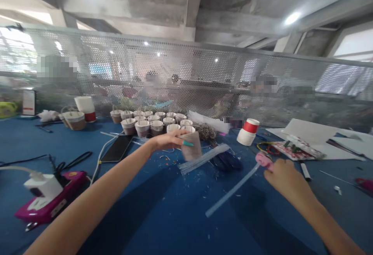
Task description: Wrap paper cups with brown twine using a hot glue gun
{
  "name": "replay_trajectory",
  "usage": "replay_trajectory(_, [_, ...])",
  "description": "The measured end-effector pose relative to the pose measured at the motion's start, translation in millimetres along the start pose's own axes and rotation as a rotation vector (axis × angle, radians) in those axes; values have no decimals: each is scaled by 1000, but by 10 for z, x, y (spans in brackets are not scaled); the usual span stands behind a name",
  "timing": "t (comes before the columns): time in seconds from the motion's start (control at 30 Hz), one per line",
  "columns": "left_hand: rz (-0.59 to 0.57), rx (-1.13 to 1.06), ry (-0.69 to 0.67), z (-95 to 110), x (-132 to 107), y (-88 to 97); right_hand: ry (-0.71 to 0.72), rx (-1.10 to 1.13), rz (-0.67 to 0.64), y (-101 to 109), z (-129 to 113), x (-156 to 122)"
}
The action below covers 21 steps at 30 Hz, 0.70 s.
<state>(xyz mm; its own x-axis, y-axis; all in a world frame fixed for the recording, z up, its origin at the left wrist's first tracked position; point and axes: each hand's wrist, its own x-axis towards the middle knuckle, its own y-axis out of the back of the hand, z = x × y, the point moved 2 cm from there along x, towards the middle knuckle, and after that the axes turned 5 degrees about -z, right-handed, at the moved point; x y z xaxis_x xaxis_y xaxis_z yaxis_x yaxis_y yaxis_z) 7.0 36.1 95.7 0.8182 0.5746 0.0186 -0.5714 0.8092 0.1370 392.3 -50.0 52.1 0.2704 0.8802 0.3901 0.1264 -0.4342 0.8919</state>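
My left hand (167,140) is closed on a small cup (191,148) wrapped in beige, burlap-like cloth, tilted just above the table. A thumb with a teal nail presses on its side. On the right, my right hand (284,175) grips a pink glue gun (264,160), partly blurred. From the gun a long translucent glue stick (233,189) slants toward the front of the table. Between the hands lies a bundle of clear glue sticks (205,158). Several small wrapped cups with thin handles (142,128) stand in rows behind my left hand.
A magenta power strip (51,204) with a white charger is at left, near a black phone (118,148) and cables. Stacked paper cups (248,132) stand right of centre. White sheets (314,130) lie at right. A perforated metal screen (186,80) closes off the back.
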Motion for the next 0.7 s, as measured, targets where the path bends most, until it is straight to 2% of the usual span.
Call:
replay_trajectory(0.07, [30, -62, 12, -228, -8, -102, 56, 136, 36, 106, -165, -26])
replay_trajectory(0.13, [78, -170, 16, -419, -22, -183, 125, 472, -30, 179, -380, -43])
replay_trajectory(0.23, [161, -349, 26, -606, -54, -235, 129, 1015, -356, 181, -766, -47])
replay_trajectory(0.3, [202, -372, 27, -666, -88, -233, 177, 1304, -404, 167, -1035, -36])
replay_trajectory(0.37, [266, -361, 58, -701, -134, -216, 233, 1480, -471, 108, -1290, -35])
replay_trajectory(0.47, [394, -331, 103, -728, -198, -196, 294, 1559, -585, -59, -1564, -84])
replay_trajectory(0.53, [430, -322, 93, -734, -216, -205, 319, 1514, -606, -193, -1631, -151])
replay_trajectory(0.7, [478, -330, 26, -725, -196, -270, 335, 1323, -460, -373, -1529, -310])
